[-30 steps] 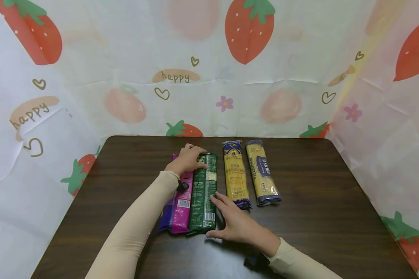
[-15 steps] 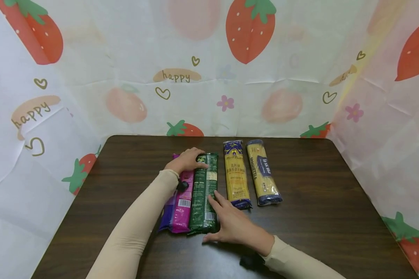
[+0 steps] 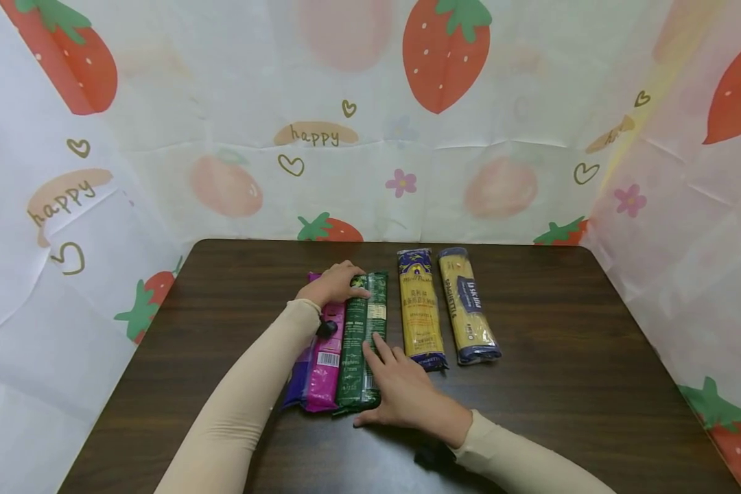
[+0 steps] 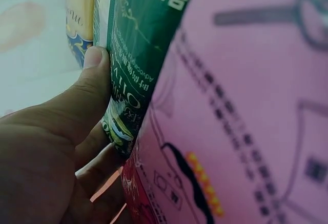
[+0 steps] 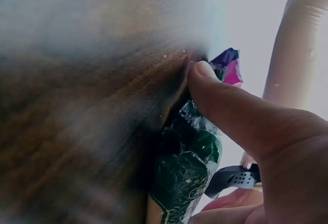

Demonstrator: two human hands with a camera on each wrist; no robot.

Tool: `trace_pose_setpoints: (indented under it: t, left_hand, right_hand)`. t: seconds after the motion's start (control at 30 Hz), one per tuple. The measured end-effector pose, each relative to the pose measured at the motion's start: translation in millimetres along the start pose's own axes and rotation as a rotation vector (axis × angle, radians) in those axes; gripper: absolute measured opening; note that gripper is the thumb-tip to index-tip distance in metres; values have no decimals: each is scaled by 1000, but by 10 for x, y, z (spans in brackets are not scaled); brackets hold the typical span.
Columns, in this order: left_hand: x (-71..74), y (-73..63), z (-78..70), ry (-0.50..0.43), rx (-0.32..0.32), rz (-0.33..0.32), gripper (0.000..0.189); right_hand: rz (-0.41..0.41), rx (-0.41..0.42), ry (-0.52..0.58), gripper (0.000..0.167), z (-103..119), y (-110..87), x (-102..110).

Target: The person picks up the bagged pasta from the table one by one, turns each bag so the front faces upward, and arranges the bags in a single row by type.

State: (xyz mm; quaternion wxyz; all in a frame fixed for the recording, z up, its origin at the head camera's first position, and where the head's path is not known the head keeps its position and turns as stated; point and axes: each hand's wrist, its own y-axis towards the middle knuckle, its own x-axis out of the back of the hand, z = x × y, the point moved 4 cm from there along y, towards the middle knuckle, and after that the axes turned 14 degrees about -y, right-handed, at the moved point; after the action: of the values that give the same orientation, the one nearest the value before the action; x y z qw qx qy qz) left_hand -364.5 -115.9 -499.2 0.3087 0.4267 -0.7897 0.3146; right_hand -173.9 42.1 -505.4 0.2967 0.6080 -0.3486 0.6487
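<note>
Side by side lie a blue-purple packet [image 3: 296, 385], a pink packet [image 3: 326, 357] and a green spaghetti packet [image 3: 353, 350]. My left hand [image 3: 335, 284] rests across the far ends of the pink and green packets. In the left wrist view its thumb [image 4: 92, 73] lies against the green packet, with the other fingers at the packet's end. My right hand [image 3: 404, 391] spreads its fingers over the green packet's near right side. Its thumb [image 5: 225, 98] reaches along the near end, close to the table. The left forearm partly hides the blue-purple and pink packets.
Two yellow spaghetti packets, one with a blue top [image 3: 421, 309] and one with a blue label [image 3: 468, 309], lie apart to the right. All are on a dark wooden table [image 3: 568, 384]. A strawberry-print sheet [image 3: 358, 185] walls the back and sides.
My right hand has slid left, its fingers moving from the green packet's right edge further onto it. The left hand has barely moved. The packets stay about where they were.
</note>
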Motion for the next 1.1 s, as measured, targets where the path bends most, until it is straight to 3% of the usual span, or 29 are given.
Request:
trace_pose_setpoints:
  t: [0.3,0.63,1.1]
  left_hand:
    - [-45,-2,-43,54,3,16,66]
    - [-86,111,44,36,46,51,69]
    - [10,-72,-41,1,-64,42,70]
  right_hand:
    - [13,-38,-14,121,7,37,-9]
    - [1,-40,99,111,-32,47,-15]
    - [-73,29,214,108,-150,-119,39]
